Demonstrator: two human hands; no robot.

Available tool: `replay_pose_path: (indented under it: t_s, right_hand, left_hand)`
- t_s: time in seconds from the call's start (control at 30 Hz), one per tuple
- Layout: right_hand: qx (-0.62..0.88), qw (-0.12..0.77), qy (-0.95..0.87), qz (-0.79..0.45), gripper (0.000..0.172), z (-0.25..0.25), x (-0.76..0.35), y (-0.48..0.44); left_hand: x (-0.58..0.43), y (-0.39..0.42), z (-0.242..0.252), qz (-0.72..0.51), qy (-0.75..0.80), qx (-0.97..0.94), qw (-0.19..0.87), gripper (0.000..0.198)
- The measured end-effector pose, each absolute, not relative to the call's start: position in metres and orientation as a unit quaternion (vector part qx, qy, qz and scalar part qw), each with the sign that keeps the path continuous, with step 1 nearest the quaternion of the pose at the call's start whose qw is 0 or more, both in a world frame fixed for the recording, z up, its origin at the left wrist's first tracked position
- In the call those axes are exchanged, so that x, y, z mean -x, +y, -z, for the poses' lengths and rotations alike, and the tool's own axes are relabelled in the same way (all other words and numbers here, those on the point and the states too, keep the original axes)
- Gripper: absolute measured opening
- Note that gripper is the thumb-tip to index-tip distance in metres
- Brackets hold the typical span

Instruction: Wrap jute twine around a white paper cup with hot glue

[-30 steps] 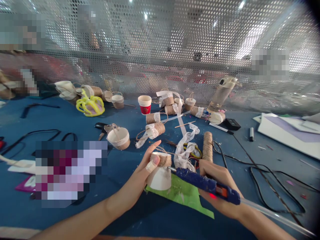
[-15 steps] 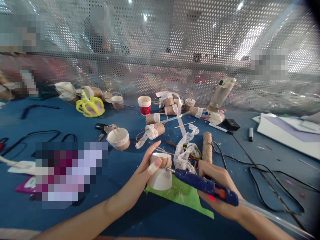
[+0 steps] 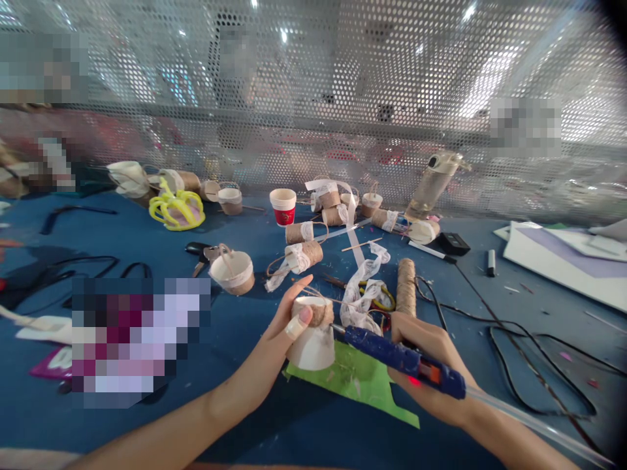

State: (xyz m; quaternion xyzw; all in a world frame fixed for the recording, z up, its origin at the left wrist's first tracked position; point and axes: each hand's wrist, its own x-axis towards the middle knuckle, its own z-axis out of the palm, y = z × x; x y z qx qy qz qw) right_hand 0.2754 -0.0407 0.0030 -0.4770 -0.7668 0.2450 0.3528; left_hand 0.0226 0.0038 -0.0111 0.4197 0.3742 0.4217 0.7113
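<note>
My left hand (image 3: 287,323) grips a white paper cup (image 3: 312,349) with brown twine wound around its upper part. The thumb, with a pale bandage-like strip on it, presses on the twine. My right hand (image 3: 426,352) is closed around a dark blue glue gun (image 3: 382,347) with a clear glue stick at its rear. The gun's metal nozzle sits at the cup's right side, close to the lower edge of the twine. Below lies a green sheet (image 3: 362,382). White lace ribbon (image 3: 365,300) and a roll of twine (image 3: 406,287) rest just beyond my right hand.
A twine-and-lace cup (image 3: 232,271) stands left of my hands. Several decorated cups, a red-and-white paper cup (image 3: 283,207) and a yellow crown-like piece (image 3: 177,210) lie farther back. Black cable (image 3: 539,329) loops at right. A clear bottle (image 3: 434,186) leans against the perforated metal screen (image 3: 313,130).
The cup in my left hand has shifted slightly left and up. The glue gun's nozzle stays beside it, slightly higher on its side. A blurred hand appears at the far left edge.
</note>
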Motion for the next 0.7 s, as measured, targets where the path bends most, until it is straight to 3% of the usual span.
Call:
replay_pose_path:
  t_s: [0.7]
  right_hand:
    - [0.451,0.364,-0.782,-0.229,0.025,-0.0040,-0.2722,-0.0432]
  left_hand:
    - [-0.0266,0.0065,0.0114,-0.415,0.402,-0.457,0.676,0.066]
